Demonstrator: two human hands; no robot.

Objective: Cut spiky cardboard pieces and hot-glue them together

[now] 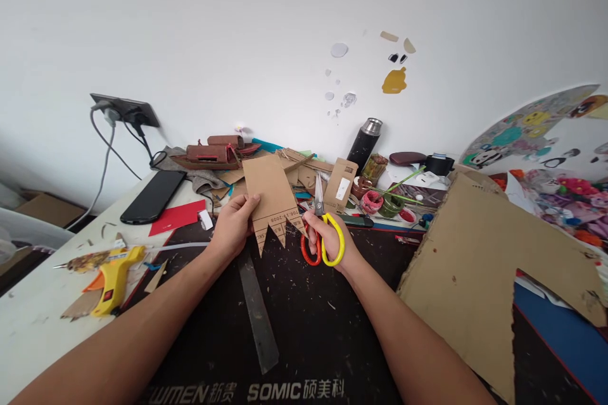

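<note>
A piece of brown cardboard (270, 186) with printed text and a zigzag lower edge is pinched by its left side in my left hand (235, 221). My right hand (339, 240) holds a pair of scissors (334, 247) with one red and one yellow handle loop. Their blades point up and away from me, just right of the cardboard. Below the cardboard, a flat metal ruler (259, 316) lies on the black desk mat (313, 342).
On the left are a yellow hot glue gun (111, 272), a black phone (152, 196) and red paper (178, 218). Cardboard scraps, a model boat (213, 153), a black thermos (365, 142) and paint pots (371, 201) line the wall. A large cardboard sheet (468, 266) covers the right.
</note>
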